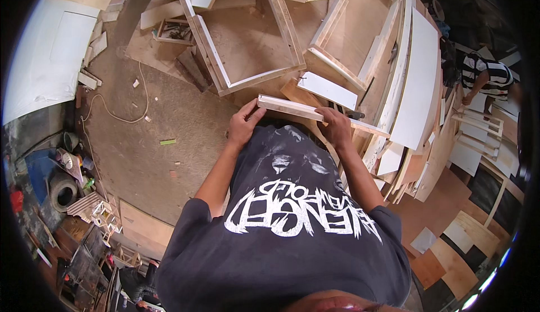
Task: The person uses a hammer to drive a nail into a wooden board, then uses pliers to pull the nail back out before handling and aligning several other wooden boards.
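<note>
In front of my body I hold a wooden strip [289,108] with a white face, roughly level across my waist. My left hand [243,123] pinches its left end between thumb and fingers. Further right, my right hand [336,127] is closed over the same strip. Past the right hand a white-edged length of wood [370,127] shows; whether it belongs to the same piece I cannot tell. A white rectangular board [328,90] lies just beyond the strip, near a dark tool [354,115] partly hidden by my right hand.
Two rectangular wooden frames [264,74] [337,64] lie on the far worktop. A small box of metal pieces [174,31] sits at their left. Long white panels [415,81] are stacked on the right. Another person [485,78] works at far right. A cord [121,119] crosses the floor.
</note>
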Tool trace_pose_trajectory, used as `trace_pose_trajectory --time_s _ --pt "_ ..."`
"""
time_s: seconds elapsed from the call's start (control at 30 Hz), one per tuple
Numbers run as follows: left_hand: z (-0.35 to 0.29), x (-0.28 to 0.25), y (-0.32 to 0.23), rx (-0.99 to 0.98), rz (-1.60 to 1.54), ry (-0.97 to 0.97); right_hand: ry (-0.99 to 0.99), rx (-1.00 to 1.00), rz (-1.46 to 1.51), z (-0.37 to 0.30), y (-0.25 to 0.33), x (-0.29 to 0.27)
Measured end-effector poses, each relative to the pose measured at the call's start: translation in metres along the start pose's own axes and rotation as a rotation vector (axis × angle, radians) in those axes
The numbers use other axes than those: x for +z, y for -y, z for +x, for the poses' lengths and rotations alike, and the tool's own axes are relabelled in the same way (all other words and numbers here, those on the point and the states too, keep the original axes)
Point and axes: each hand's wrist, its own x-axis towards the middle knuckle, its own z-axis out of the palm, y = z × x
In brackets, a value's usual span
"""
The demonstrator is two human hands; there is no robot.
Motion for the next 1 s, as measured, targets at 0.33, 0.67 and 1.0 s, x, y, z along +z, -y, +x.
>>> trace_pose_trajectory --time_s 0.33,0.67,1.0 --pt "0.005 0.008 -0.011 -0.042 0.072 -0.038 -0.059 -0.005 0.031 -0.004 -0.001 0.004" --pt "0.014 0.004 -0.018 -0.086 0.161 -0.007 -0.068 0.019 0.063 -0.003 -0.006 0.007" --pt "0.014 0.009 -0.035 -0.11 0.269 -0.007 -0.013 0.048 0.094 -0.002 -0.008 0.001"
